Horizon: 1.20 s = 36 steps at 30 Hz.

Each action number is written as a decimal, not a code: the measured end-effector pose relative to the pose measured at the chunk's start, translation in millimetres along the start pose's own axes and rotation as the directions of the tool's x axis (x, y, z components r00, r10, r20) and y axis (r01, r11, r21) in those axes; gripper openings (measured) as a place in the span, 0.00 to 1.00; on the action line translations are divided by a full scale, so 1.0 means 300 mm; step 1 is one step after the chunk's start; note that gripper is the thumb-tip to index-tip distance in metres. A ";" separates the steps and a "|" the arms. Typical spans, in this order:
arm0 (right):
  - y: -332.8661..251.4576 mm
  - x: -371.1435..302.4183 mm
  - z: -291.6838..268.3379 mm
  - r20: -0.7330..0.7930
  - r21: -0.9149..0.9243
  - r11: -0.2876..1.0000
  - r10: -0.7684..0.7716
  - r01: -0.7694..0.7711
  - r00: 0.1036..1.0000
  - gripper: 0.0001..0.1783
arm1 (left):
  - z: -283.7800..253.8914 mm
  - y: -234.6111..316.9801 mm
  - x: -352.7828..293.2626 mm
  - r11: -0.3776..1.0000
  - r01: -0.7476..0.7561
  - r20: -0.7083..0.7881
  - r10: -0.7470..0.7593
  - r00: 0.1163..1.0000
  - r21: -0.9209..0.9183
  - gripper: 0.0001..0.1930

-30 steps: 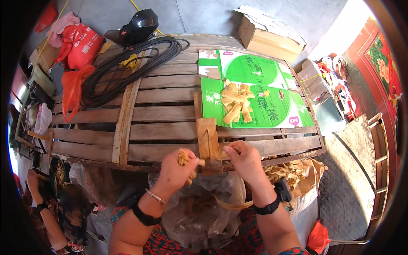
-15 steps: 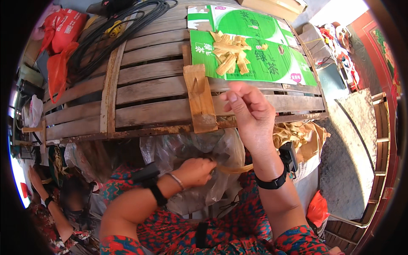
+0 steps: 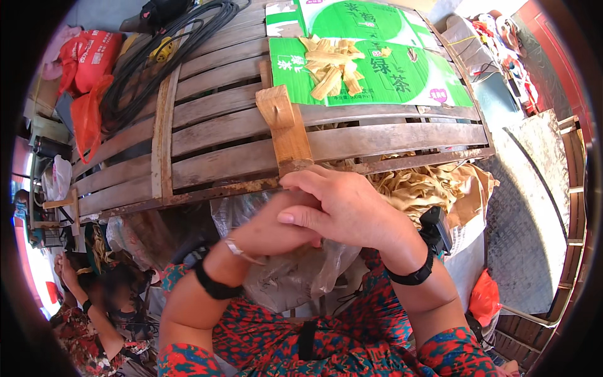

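My two hands meet at the front edge of the slatted wooden table [image 3: 220, 141], just below a wooden block [image 3: 292, 138] with a small spike in its upper part. My right hand [image 3: 348, 204] crosses over my left hand [image 3: 286, 220], its fingers bent and its thumb lying across the left hand. What it grips, if anything, is hidden. My left hand's fingers lie behind the right and are partly blurred. On a flattened green cardboard box [image 3: 408, 94] beyond the block rests a small pile of dried yellowish strips [image 3: 333, 66].
Many more tan strips [image 3: 433, 188] fill a sack beside my right forearm. Clear plastic [image 3: 336, 267] hangs below the table edge. Black cable coils [image 3: 141, 88] and a red bag [image 3: 94, 60] lie at the far left. Another person's arm [image 3: 94, 314] shows at lower left.
My right hand has come down and left from above the table's front slat to cross my left hand. My left hand has risen toward the table edge. The view has shifted slightly.
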State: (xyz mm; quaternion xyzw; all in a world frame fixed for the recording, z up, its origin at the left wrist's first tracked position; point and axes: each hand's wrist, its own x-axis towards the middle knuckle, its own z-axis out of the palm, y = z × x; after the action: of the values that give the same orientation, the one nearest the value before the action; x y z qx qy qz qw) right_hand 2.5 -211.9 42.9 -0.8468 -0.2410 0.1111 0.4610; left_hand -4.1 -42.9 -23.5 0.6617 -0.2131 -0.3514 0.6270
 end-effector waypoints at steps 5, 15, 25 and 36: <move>-0.026 -0.041 -0.040 -0.075 0.306 0.932 0.226 -0.193 0.971 0.17 | -0.108 0.183 -0.126 0.983 0.005 -0.011 -0.007 1.000 -0.182 0.19; -0.066 -0.103 -0.271 -0.232 0.570 0.820 0.091 0.059 0.968 0.13 | -0.198 0.207 -0.191 0.997 0.046 -0.015 -0.047 0.999 -0.060 0.10; 0.092 0.048 0.185 0.798 0.270 0.843 0.075 -0.466 0.598 0.24 | 0.109 0.212 -0.172 0.607 -0.660 0.436 0.497 0.750 0.444 0.15; -0.052 0.027 0.240 0.612 0.751 0.284 0.039 -0.596 0.790 0.31 | 0.394 -0.013 -0.209 0.918 -0.369 0.682 0.365 0.634 -0.148 0.11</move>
State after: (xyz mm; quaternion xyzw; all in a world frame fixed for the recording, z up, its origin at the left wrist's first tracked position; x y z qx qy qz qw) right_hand -24.9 -148.3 16.7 -0.4092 -0.0596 0.5260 0.7432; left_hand -132.7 -77.4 -10.9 0.4241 -0.5640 -0.4391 0.5561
